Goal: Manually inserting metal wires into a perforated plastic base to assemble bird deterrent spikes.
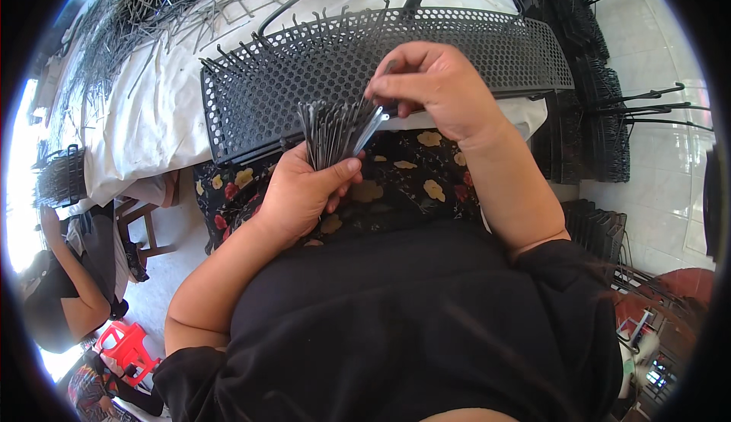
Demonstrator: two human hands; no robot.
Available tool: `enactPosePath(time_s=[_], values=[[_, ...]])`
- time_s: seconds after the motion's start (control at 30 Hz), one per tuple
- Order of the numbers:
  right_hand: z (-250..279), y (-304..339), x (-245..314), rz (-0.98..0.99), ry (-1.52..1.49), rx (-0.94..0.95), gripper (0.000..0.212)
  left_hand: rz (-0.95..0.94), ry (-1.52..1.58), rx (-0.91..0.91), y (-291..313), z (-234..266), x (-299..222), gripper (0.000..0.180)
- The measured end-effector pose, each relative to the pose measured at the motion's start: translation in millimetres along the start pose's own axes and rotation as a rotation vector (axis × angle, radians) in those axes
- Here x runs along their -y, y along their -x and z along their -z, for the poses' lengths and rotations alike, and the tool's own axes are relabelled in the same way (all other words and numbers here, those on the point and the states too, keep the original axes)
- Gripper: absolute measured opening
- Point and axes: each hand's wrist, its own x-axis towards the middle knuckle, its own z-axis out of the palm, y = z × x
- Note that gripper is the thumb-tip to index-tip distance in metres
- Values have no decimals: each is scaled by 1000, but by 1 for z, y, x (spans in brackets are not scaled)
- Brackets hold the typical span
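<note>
My left hand is closed round a bundle of thin black metal hooks, their ends fanned upward. A shiny silver strip with a small hole at its tip sticks out of the same grip. Just above and to the right, my right hand is closed in a pinch; a dark hook end shows between thumb and fingers, the rest mostly hidden. Behind both hands lies a black perforated metal panel, with several hooks standing along its far left edge.
White sheeting covers the table, with loose black rods heaped at far left. Stacked black racks with long prongs stand at right. Another person sits at left, near a red plastic stool. Flowered cloth covers my lap.
</note>
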Motion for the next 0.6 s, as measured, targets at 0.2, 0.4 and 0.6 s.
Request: enactPosePath(time_s=[0.2, 0.4, 0.6], values=[[45, -33, -4, 420, 82, -393, 19, 43, -36, -23, -2, -2, 0, 15], [37, -58, 0, 997, 582, -718, 29, 45, -35, -36, -2, 0, 1, 11], [40, -63, -2, 976, 834, -688, 27, 44, -87, -36, -5, -1, 1, 16]])
